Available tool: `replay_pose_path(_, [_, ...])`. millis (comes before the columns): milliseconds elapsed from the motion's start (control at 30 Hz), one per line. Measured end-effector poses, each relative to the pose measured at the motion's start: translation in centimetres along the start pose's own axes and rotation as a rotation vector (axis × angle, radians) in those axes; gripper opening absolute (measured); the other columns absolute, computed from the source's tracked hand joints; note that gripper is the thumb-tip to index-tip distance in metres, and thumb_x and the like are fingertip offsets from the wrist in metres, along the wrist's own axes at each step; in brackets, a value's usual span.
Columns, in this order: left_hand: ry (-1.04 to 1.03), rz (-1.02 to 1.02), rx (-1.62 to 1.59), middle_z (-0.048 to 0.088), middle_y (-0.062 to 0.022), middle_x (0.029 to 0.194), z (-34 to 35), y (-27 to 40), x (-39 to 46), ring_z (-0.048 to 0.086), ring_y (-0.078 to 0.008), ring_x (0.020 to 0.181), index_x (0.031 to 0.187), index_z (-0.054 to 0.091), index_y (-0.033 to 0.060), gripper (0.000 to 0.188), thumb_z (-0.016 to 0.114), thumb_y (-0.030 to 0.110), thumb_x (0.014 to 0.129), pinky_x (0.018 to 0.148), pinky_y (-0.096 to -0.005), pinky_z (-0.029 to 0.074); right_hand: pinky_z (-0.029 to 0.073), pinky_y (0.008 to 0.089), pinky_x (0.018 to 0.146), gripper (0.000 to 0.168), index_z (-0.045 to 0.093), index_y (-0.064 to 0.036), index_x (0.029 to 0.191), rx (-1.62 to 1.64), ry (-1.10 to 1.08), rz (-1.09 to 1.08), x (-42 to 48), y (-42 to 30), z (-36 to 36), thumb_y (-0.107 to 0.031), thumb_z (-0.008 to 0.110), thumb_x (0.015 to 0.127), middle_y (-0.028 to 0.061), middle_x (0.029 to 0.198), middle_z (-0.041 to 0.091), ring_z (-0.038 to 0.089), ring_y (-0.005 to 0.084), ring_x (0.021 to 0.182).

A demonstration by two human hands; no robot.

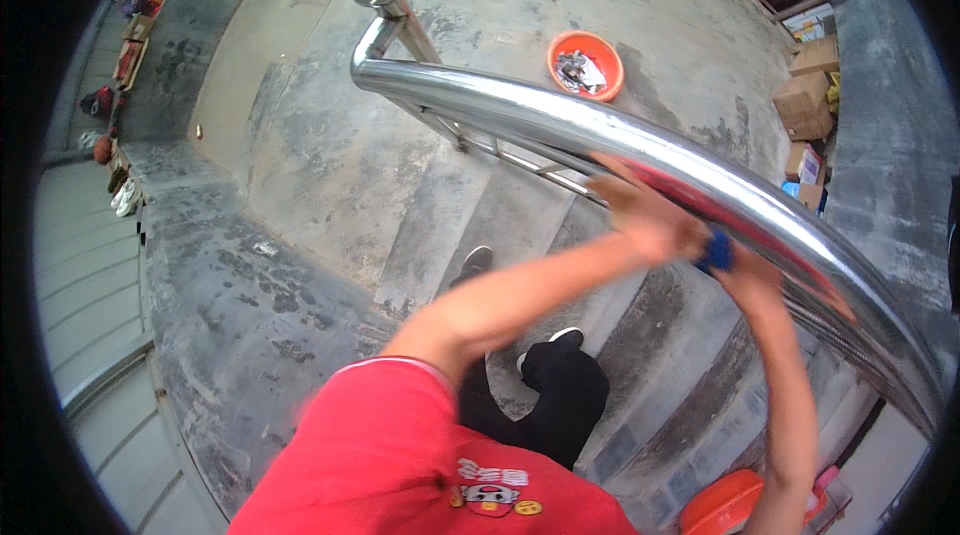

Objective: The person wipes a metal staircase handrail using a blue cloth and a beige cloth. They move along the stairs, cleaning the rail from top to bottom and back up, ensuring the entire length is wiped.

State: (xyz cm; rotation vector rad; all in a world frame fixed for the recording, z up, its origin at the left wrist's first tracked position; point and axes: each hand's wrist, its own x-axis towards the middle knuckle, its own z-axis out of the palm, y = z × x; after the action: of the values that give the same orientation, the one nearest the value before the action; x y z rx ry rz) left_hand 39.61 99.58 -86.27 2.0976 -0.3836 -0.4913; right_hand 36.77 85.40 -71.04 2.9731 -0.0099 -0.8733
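Note:
Both my hands are at a thick polished steel handrail (600,119), blurred and close together at its near side. My left hand (649,224) reaches across from the left, with fingers pointing toward the lower bars. Close by on the right is my right hand (750,280), its fingers not clearly visible. Between them shows a small dark blue item (716,250), a cloth or a band; which one I cannot tell. Whether either hand grips the rail is unclear. Red reflections run along the rail's underside.
Concrete steps (517,220) lie under my dark shoes (478,261). Beyond the rail, an orange basin (619,74) with assorted items stands on the concrete floor. Cardboard boxes (802,104) line the right wall. Another orange plastic container (724,501) sits at lower right. Shoes (126,197) and a ball lie left.

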Motion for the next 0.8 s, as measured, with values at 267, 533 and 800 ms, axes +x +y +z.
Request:
replay_pose_path(267, [-0.597,0.179,-1.975,0.061,-0.0075,0.081,10.5,15.6,4.5,0.056,-0.0193,0.072,0.090,0.060,0.0068,0.010,0.054,0.014,0.089,0.056,-0.0340,0.044,0.042,0.0436,0.097,0.056,0.060,-0.015,0.120,-0.224,0.086,0.117,-9.9,20.0,0.0,-0.037,0.073,0.070,0.0115,0.120,0.059,0.053,0.0327,0.114])
replay_pose_path(533, [0.133,0.540,-1.333,0.051,-0.0054,0.088,6.1,12.1,3.2,0.048,-0.0194,0.079,0.098,0.054,0.0086,0.012,0.054,0.016,0.089,0.065,-0.0339,0.035,0.040,0.0411,0.096,0.059,0.053,-0.008,0.125,-0.125,-0.068,0.078,-5.8,11.0,-2.4,-0.036,0.069,0.076,0.0190,0.123,0.055,0.051,0.0346,0.116])
replay_pose_path(800, [-0.069,0.266,-1.177,0.059,-0.0038,0.096,-6.5,-6.3,1.5,0.053,-0.0158,0.087,0.106,0.058,0.0082,0.023,0.061,0.006,0.083,0.072,-0.0319,0.045,0.041,0.0421,0.096,0.056,0.054,-0.011,0.125,-0.011,0.257,-0.366,6.0,-6.0,1.2,-0.039,0.068,0.079,0.0163,0.120,0.056,0.053,0.0334,0.112])
